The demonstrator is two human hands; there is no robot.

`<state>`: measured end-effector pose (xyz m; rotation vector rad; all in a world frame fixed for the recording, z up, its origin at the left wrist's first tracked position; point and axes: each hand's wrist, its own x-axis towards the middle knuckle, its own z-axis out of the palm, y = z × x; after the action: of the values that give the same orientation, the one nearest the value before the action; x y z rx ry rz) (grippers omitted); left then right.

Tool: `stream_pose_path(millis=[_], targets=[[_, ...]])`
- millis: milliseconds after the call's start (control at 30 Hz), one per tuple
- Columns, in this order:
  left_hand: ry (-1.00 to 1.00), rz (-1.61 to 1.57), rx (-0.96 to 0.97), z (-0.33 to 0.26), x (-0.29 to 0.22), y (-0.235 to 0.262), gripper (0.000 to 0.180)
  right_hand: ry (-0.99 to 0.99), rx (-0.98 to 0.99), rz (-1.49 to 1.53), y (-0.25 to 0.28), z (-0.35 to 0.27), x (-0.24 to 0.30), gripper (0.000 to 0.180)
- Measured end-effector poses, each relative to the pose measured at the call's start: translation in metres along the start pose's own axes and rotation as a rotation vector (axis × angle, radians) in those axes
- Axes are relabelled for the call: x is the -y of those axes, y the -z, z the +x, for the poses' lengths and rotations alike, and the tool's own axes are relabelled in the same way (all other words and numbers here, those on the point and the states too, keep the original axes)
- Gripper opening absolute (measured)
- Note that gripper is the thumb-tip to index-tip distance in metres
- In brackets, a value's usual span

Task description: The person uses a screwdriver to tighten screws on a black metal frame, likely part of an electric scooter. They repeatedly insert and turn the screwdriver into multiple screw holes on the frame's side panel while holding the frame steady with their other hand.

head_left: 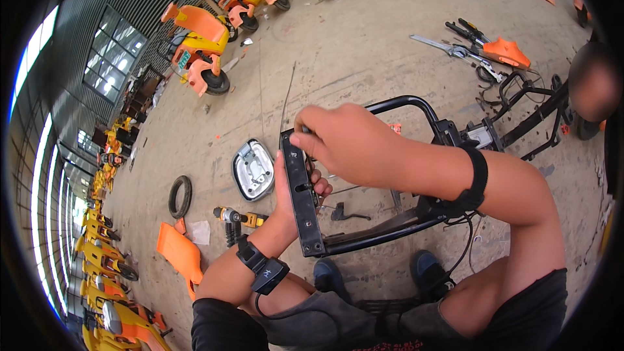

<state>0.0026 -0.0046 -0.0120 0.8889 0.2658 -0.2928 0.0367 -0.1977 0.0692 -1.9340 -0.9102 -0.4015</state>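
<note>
A black tubular scooter frame [383, 242] lies before me, its flat black end bracket [305, 211] with holes turned up toward me. My left hand [284, 185] is closed round the bracket from the far left side, its fingertips showing past the right edge. Over the bracket's upper end, my right hand [344, 140] is closed in a pinch. Whatever sits between its thumb and forefinger is mostly hidden. A thin dark cable [288, 94] sticks up just beyond the bracket's upper end.
On the concrete floor lie a silver-and-black housing [253, 169], a yellow-and-black power tool [244, 216], a tyre [180, 196], an orange panel [177, 250] and a brake lever [348, 212]. Front forks and an orange fender [507, 53] lie at far right. Several scooters [198, 42] stand along the left.
</note>
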Motion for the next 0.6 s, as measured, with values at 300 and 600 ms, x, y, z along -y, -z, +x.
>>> stream_pose_path(millis=[300, 600], targets=[[0.037, 0.051, -0.117, -0.002, -0.003, -0.008, 0.067, 0.333, 0.145, -0.080, 0.007, -0.051, 0.014, 0.024], [0.064, -0.043, -0.081, 0.004, -0.002, 0.000, 0.067, 0.410, 0.137, -0.082, 0.001, -0.084, 0.012, 0.037]])
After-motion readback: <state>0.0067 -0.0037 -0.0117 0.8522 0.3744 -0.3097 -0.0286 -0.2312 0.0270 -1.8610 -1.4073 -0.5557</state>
